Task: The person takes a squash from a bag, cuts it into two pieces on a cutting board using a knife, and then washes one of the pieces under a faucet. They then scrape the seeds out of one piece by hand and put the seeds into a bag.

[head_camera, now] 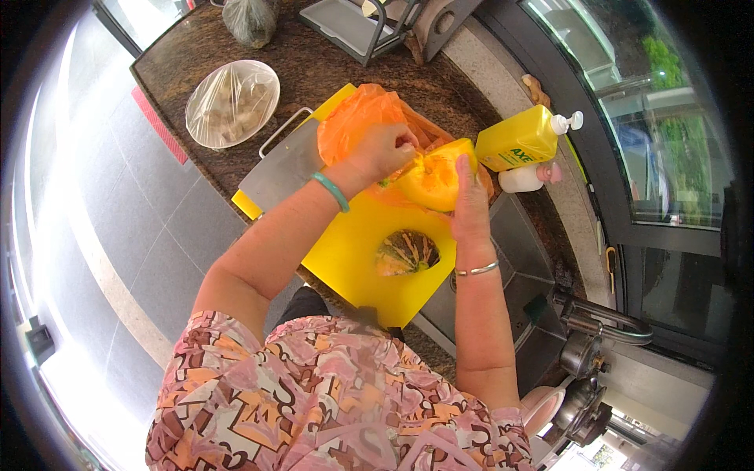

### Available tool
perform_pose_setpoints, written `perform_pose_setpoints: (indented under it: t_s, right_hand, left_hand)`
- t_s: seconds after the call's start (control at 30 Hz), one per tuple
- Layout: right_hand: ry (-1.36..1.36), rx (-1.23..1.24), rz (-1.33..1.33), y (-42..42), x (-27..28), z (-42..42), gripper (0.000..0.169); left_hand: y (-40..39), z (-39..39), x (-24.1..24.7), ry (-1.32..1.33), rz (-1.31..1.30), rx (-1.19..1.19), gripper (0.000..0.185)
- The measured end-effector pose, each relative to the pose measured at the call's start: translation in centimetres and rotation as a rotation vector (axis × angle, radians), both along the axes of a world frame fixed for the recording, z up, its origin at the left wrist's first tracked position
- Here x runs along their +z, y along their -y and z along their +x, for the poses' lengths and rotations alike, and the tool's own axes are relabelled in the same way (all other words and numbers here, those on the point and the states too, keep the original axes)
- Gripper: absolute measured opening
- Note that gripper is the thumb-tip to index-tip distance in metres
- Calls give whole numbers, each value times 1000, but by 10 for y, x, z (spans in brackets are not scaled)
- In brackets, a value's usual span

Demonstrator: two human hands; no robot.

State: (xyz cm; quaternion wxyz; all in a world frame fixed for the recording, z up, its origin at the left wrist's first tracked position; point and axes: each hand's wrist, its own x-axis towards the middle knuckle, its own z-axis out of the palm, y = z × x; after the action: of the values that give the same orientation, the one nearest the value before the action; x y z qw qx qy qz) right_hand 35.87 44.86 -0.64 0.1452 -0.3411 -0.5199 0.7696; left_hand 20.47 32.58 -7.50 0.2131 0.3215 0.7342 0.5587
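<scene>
My right hand [471, 203] grips a cut piece of pumpkin [436, 182] by its rim, its hollow orange inside facing up. At the hollow's left edge, the curled fingers of my left hand [386, 153] pinch stringy pumpkin pulp [419, 160]. Beneath and behind both hands lies a crumpled orange plastic bag [359, 120], partly covered by my left hand. Another pumpkin piece [408, 253] rests rind up on the yellow cutting board [344, 241], nearer my body. Left of the bag is a grey board [283, 162] with yellow ends and a wire handle [284, 130].
A film-covered white bowl [274, 88] and a tied plastic bag [250, 23] stand on the stone counter [177, 59]. Yellow dish soap [518, 138] and a white pump bottle [521, 179] stand right of my right hand. The sink [524, 247] and its tap [618, 329] lie further right.
</scene>
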Motion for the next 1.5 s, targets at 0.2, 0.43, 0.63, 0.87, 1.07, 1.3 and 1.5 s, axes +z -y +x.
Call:
perform_pose_setpoints:
  t_s: [0.2, 0.43, 0.63, 0.87, 1.07, 1.3, 1.5]
  right_hand:
    - [-39, 42, -3, -14, -6, 3, 58]
    - [-32, 144, 296, -8, -5, 4, 54]
    - [-13, 39, -16, -4, 4, 5, 57]
    - [-12, 85, 116, -9, -14, 4, 55]
    - [-1, 33, 62, 0, -2, 3, 49]
    - [-60, 68, 216, -8, -8, 4, 45]
    - [-32, 124, 628, 5, 0, 3, 49]
  left_hand:
    - [2, 15, 34, -256, 71, -146, 32]
    - [-6, 18, 27, -315, 33, -110, 26]
    - [1, 18, 31, 11, 108, -75, 20]
    - [-5, 21, 33, -411, 130, -88, 20]
    - [-2, 13, 17, -291, 11, -57, 22]
    - [3, 13, 18, -144, 123, -111, 24]
    - [0, 20, 31, -319, -19, -185, 31]
